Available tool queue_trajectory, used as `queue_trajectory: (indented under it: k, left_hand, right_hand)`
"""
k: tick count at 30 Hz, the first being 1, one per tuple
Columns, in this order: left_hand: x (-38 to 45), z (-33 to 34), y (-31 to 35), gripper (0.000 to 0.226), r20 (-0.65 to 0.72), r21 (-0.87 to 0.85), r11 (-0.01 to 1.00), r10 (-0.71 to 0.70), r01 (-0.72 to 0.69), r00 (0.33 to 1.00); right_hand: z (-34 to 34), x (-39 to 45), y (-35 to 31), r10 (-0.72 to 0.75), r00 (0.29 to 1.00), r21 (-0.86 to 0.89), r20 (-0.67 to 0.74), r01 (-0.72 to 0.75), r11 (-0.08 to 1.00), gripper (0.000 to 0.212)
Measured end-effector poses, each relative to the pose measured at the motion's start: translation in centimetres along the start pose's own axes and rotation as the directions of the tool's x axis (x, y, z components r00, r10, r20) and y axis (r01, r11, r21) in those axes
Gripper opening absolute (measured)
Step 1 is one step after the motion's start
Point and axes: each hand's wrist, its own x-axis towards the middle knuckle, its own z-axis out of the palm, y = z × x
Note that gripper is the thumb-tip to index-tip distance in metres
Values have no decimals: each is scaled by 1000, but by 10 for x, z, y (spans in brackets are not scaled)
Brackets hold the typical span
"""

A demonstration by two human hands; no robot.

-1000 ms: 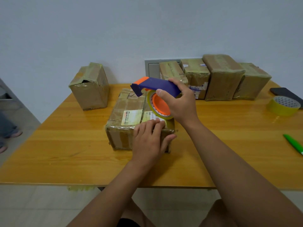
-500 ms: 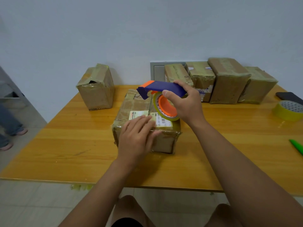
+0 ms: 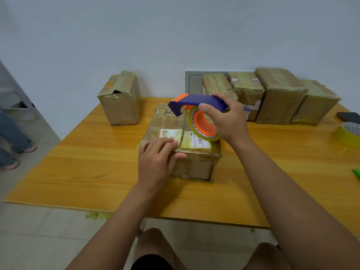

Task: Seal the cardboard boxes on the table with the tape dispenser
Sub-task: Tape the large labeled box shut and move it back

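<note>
A taped cardboard box (image 3: 196, 164) with shipping labels lies in the middle of the wooden table (image 3: 81, 168). My left hand (image 3: 157, 160) presses flat on its near left top edge, fingers spread, thumb over the front face. My right hand (image 3: 228, 119) grips the blue and orange tape dispenser (image 3: 194, 103) by its handle, above the box's top right. The yellowish tape roll on its orange hub hangs just over the box top. Whether tape is stuck to the box I cannot tell.
A small box (image 3: 120, 98) with a torn top stands at the back left. Several taped boxes (image 3: 280, 94) line the back right by the wall. A spare tape roll (image 3: 348, 133), a dark phone (image 3: 350, 116) and a green pen (image 3: 356, 173) lie at the right edge. A person's legs (image 3: 13, 141) show at far left.
My left hand slid leftward along the box's near edge, from the right half to the left corner. The dispenser stayed above the box in my right hand.
</note>
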Motion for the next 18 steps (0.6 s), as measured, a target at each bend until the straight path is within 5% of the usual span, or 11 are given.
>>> queue_trajectory:
  k: [13,18]
  left_hand:
    - [-11,-14,-23,37,39,-49,995,-91,92,995]
    - [-13,-16,-30,35,22,-243,940,-240,238,971]
  right_hand:
    - [-1,0,0,-14,1000,11,-17,14,1000,50]
    - [-1,-1,1,-12,1000,15,-20,12,1000,51]
